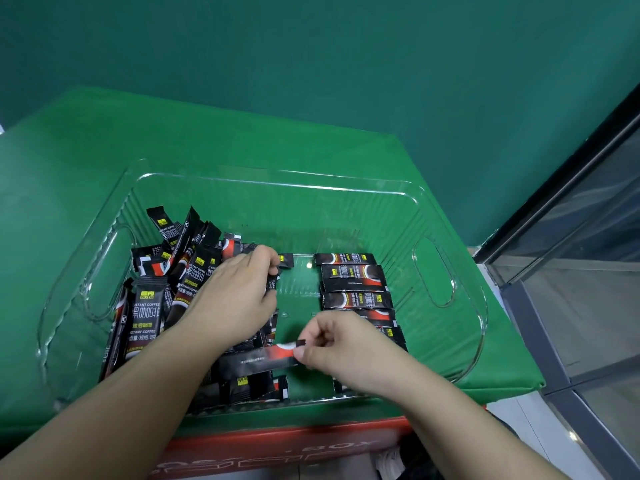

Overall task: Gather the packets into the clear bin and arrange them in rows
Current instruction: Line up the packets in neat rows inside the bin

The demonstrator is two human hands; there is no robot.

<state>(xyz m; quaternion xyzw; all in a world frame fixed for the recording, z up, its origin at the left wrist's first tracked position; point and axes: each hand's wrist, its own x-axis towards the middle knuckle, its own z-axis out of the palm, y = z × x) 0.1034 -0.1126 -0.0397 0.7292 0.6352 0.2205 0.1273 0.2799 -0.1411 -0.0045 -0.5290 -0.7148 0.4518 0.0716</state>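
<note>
Green wall behind; green-covered bench (450, 174) below it, dark glass panels off to the right; red carton (277, 445) under the bench's near edge, lettering upside down. Clear bin (277, 180) across most of the bench, ribbed walls, a handle cutout at each end. Loose heap of black coffee packets (149, 306) piled against the bin's left wall, some upright, some leaning; neat row of packets (353, 273) lying flat along the right side, stacked front to back. Left hand (239, 296) reaching into the middle of the bin, grip curled round a packet at the heap's edge. Right hand (343, 344) near the front, grip pinched on the end of one black and red packet (259, 360), held level and pointing left, just above the bin floor.
</note>
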